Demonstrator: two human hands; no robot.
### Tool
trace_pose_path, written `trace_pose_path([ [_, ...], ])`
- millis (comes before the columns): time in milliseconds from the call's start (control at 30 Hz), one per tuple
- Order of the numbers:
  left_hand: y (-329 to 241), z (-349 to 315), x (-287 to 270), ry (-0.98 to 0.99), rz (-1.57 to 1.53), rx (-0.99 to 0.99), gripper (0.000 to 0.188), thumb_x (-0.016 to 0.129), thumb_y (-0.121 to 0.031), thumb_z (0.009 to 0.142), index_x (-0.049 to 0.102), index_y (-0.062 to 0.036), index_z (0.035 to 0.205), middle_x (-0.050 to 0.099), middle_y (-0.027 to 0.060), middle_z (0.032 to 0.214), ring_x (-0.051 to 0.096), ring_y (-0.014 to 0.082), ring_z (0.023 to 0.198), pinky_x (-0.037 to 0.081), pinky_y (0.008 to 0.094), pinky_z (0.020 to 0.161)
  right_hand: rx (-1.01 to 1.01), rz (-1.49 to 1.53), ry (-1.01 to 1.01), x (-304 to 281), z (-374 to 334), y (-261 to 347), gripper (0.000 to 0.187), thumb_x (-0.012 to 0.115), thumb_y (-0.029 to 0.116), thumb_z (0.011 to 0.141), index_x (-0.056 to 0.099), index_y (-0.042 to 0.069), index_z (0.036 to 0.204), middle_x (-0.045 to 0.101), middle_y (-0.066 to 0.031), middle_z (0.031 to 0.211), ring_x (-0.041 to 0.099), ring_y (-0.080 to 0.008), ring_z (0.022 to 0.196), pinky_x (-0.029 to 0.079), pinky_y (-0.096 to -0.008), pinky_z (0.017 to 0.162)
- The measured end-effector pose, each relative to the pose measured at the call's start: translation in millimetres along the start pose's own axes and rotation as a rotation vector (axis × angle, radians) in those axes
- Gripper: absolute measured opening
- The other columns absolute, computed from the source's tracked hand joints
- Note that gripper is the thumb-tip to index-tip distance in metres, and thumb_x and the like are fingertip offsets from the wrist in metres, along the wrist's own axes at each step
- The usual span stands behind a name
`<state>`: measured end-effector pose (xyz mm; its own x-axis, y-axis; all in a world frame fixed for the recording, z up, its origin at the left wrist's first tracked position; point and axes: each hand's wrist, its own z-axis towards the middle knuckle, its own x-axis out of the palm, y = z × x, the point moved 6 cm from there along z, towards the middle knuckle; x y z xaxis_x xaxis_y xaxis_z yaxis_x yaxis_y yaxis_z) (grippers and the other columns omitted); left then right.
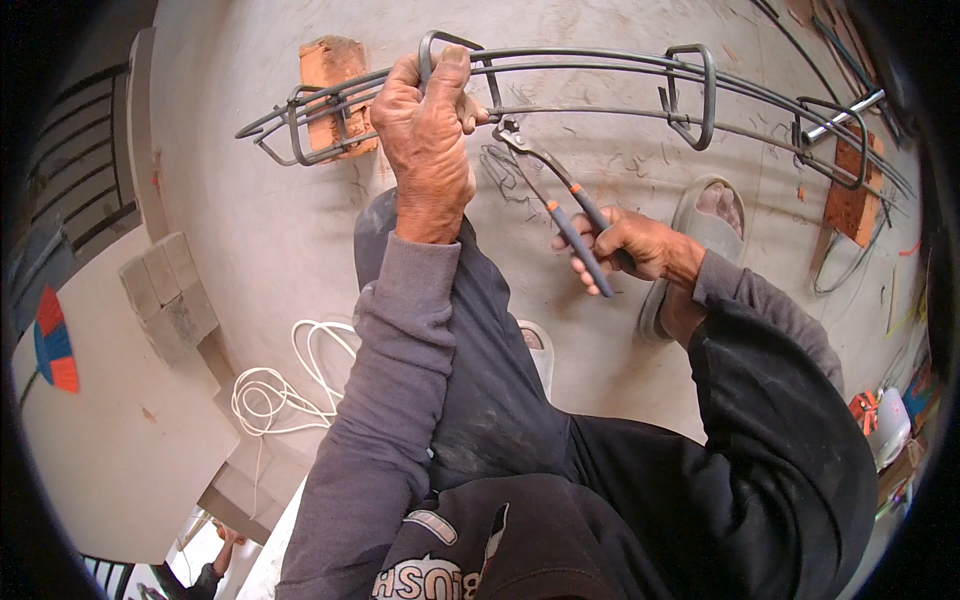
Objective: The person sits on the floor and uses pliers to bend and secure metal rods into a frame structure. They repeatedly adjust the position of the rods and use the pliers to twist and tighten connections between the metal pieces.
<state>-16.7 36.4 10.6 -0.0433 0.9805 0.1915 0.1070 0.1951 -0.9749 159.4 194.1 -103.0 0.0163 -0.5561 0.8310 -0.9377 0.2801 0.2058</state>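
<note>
A long, narrow rebar cage (590,60) stretches from left to right across the far side. Bent square stirrups, one of them a stirrup (712,95) right of centre, ring its long bars. My left hand (425,140) is closed around another stirrup (432,45) and the bars beside it. In my right hand (630,245) are long-handled pincers (545,165) with dark grips and orange bands; their handles stand apart. The pincer jaws meet the lower bar close to my left fingers. Whether wire sits between the jaws, I cannot tell.
An orange brick (330,75) props the cage's left end, and another brick (850,195) its right. Loose thin wire (510,170) lies below the cage. Left are a white cable (265,400) and grey blocks (170,290). Another person's hand (228,545) shows at lower left.
</note>
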Motion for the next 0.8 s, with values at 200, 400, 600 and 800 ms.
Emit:
trace_pose_path([
  [200, -0.1, -2.1, -0.9, 0.007, -0.002, -0.024, 0.015, 0.073, -0.016, 0.092, 0.063, -0.0041, 0.092, 0.056, -0.0017, 0.067, 0.043, 0.005, 0.05, 0.047, 0.0248, 0.051, -0.098, 0.048, -0.086, -3.7, -5.0, 4.7, 0.042, 0.064, 0.008, 0.08, 0.053, -0.005, 0.119, 0.067, -0.0133, 0.082, 0.071, -0.0213, 0.068, 0.063, -0.0354, 0.062],
  [400, -1.3, -2.4, -0.9, 0.037, 0.028, -0.022, 0.016, 0.073, -0.017, 0.092, 0.064, -0.0044, 0.095, 0.058, -0.002, 0.07, 0.043, 0.0055, 0.051, 0.046, 0.0256, 0.054, -0.233, -0.245, -0.162, -13.9, -1.2, 10.4, 0.059, 0.082, 0.024, 0.073, 0.054, -0.004, 0.116, 0.065, -0.0098, 0.077, 0.068, -0.0188, 0.066, 0.061, -0.0374, 0.06],
  [600, -13.5, -10.1, -3.4, -0.06, 0.307, -0.022, 0.024, 0.072, -0.023, 0.094, 0.063, -0.002, 0.098, 0.06, 0.002, 0.078, 0.053, 0.0101, 0.066, 0.05, 0.0286, 0.07, -0.152, -0.108, -0.033, -0.3, -4.7, 12.1, 0.062, 0.083, 0.032, 0.075, 0.054, -0.005, 0.115, 0.061, -0.0081, 0.078, 0.066, -0.0159, 0.068, 0.061, -0.0353, 0.059],
  [800, -19.4, -76.4, 0.1, -0.199, 0.45, -0.043, 0.045, 0.07, -0.021, 0.095, 0.048, 0.0055, 0.125, 0.056, 0.0141, 0.117, 0.055, 0.0184, 0.108, 0.046, 0.0337, 0.093, -0.171, -0.11, -0.045, -3.6, -6.2, 11.3, 0.06, 0.084, 0.032, 0.075, 0.054, -0.004, 0.112, 0.062, -0.0086, 0.076, 0.065, -0.0162, 0.065, 0.06, -0.0355, 0.057],
])
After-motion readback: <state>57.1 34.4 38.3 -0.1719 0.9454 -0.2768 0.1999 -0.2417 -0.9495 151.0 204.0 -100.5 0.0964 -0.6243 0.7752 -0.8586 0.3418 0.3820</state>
